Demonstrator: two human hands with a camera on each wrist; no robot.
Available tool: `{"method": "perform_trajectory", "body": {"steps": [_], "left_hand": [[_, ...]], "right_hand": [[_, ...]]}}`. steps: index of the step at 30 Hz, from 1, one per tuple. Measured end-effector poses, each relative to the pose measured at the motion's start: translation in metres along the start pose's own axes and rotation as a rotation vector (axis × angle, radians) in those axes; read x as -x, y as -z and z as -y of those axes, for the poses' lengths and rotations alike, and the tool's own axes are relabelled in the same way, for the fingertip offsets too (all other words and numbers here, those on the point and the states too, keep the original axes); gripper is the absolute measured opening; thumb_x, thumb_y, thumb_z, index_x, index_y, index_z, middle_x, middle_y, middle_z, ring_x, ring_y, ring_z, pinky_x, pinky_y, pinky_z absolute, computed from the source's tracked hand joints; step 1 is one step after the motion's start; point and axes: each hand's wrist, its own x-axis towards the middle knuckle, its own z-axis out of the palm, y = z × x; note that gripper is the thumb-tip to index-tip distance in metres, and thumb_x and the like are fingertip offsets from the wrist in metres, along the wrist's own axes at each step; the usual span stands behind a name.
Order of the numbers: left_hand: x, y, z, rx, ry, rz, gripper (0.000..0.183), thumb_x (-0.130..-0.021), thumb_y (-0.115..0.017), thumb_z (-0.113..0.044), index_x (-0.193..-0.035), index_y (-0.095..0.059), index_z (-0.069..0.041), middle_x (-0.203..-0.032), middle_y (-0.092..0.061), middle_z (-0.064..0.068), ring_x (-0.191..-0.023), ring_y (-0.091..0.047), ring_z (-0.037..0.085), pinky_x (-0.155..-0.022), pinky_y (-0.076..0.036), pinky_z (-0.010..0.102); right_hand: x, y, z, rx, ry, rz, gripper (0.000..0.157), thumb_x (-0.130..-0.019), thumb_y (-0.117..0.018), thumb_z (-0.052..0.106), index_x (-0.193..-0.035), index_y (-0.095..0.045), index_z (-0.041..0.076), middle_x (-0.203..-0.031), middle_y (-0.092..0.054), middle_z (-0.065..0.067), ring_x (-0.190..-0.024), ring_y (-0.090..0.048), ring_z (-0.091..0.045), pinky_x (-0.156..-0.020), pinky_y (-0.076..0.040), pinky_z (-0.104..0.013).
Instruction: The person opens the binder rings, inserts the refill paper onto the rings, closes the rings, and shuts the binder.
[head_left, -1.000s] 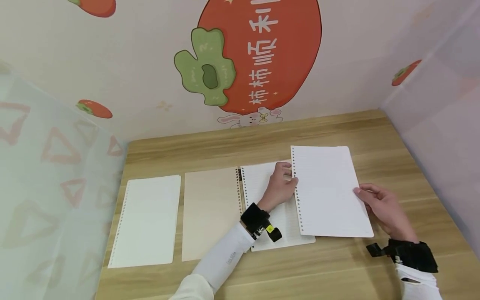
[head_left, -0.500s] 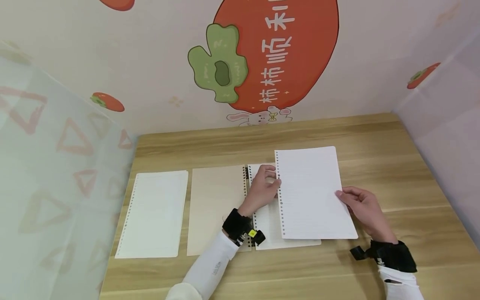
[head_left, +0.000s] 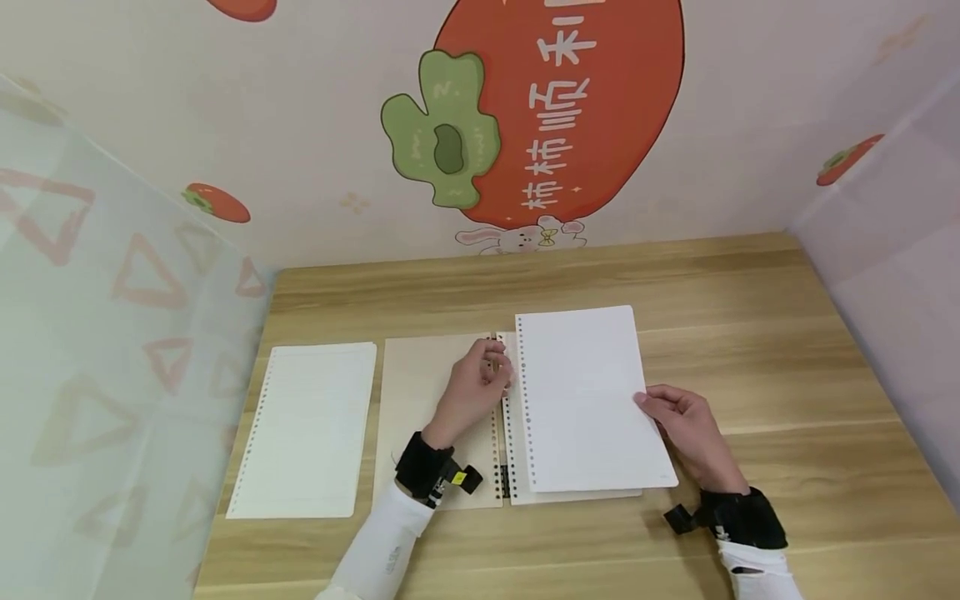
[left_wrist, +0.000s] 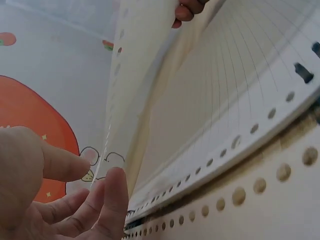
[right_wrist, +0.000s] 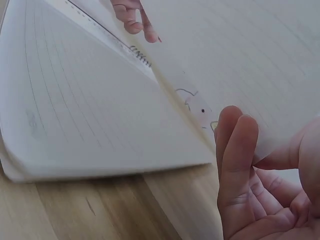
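A lined loose-leaf sheet (head_left: pixel 581 408) with punched holes along its left edge is held raised over the right-hand pages of an open ring notebook (head_left: pixel 435 375). My right hand (head_left: pixel 690 429) pinches the sheet's right edge between thumb and fingers; the right wrist view shows the paper between them. Beside the punched edge, my left hand (head_left: pixel 472 387) hovers over the notebook's ring spine, fingers loosely bent. The left wrist view shows its thumb and fingertips apart, close to the sheet (left_wrist: pixel 135 75). Lined pages (right_wrist: pixel 75 100) with punched holes lie beneath the sheet.
Another stack of punched white paper (head_left: pixel 303 429) lies left of the notebook on the wooden table (head_left: pixel 600 550). A patterned wall (head_left: pixel 300 125) rises behind the table, with pale panels at both sides.
Both hands and the sheet have shifted left and nearer, so the punched edge now lies close to the notebook's spine. The left thumb has come off the sheet's edge.
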Motion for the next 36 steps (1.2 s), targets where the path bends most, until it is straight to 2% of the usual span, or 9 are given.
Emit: {"method": "perform_trajectory", "body": {"steps": [4, 8, 14, 23, 28, 36], "left_hand": [[0.006, 0.009, 0.004, -0.104, -0.031, -0.038, 0.033, -0.109, -0.062, -0.017, -0.139, -0.059, -0.006, -0.117, -0.071, 0.005, -0.093, -0.069, 0.017, -0.08, -0.058, 0.033], [0.008, 0.014, 0.005, -0.193, -0.085, -0.07, 0.032, -0.107, -0.064, -0.017, -0.136, -0.063, -0.004, -0.116, -0.07, 0.008, -0.096, -0.068, 0.023, -0.084, -0.057, 0.04], [0.006, 0.014, 0.01, -0.364, -0.19, -0.094, 0.03, -0.107, -0.065, -0.018, -0.134, -0.066, -0.004, -0.135, -0.065, 0.011, -0.121, -0.061, 0.032, -0.103, -0.049, 0.047], [0.007, 0.007, 0.015, -0.519, -0.251, -0.07, 0.037, -0.107, -0.066, -0.02, -0.141, -0.063, -0.007, -0.147, -0.06, 0.012, -0.132, -0.052, 0.037, -0.113, -0.043, 0.05], [0.009, 0.007, 0.018, -0.581, -0.263, -0.048, 0.046, -0.107, -0.066, -0.023, -0.148, -0.059, -0.005, -0.156, -0.054, 0.011, -0.137, -0.049, 0.039, -0.116, -0.039, 0.054], [0.01, 0.011, 0.023, -0.602, -0.263, 0.02, 0.052, -0.109, -0.062, -0.029, -0.156, -0.054, -0.008, -0.167, -0.044, 0.01, -0.138, -0.042, 0.042, -0.113, -0.035, 0.057]], "right_hand": [[-0.001, -0.006, -0.002, 0.0, 0.006, 0.009, 0.044, -0.107, -0.068, 0.026, -0.131, -0.064, -0.011, -0.092, -0.08, 0.007, -0.083, -0.073, -0.011, -0.072, -0.06, -0.028], [-0.002, -0.011, -0.005, -0.007, 0.004, 0.023, 0.042, -0.107, -0.067, 0.023, -0.131, -0.064, -0.011, -0.092, -0.08, 0.006, -0.083, -0.074, -0.011, -0.073, -0.06, -0.028], [-0.005, -0.018, -0.007, 0.031, -0.002, 0.021, 0.043, -0.107, -0.067, 0.024, -0.132, -0.064, -0.012, -0.092, -0.08, 0.003, -0.082, -0.073, -0.012, -0.072, -0.059, -0.028], [-0.005, -0.021, -0.008, 0.057, 0.017, 0.051, 0.044, -0.107, -0.068, 0.027, -0.132, -0.066, -0.01, -0.085, -0.078, 0.002, -0.072, -0.066, -0.011, -0.066, -0.053, -0.025], [-0.005, -0.022, -0.008, 0.053, 0.011, 0.055, 0.044, -0.107, -0.068, 0.027, -0.13, -0.066, -0.01, -0.087, -0.079, 0.001, -0.074, -0.07, -0.014, -0.068, -0.057, -0.028], [-0.007, -0.025, -0.009, 0.07, 0.002, 0.041, 0.043, -0.107, -0.068, 0.026, -0.13, -0.067, -0.01, -0.089, -0.079, 0.0, -0.076, -0.073, -0.015, -0.069, -0.059, -0.03]]}}
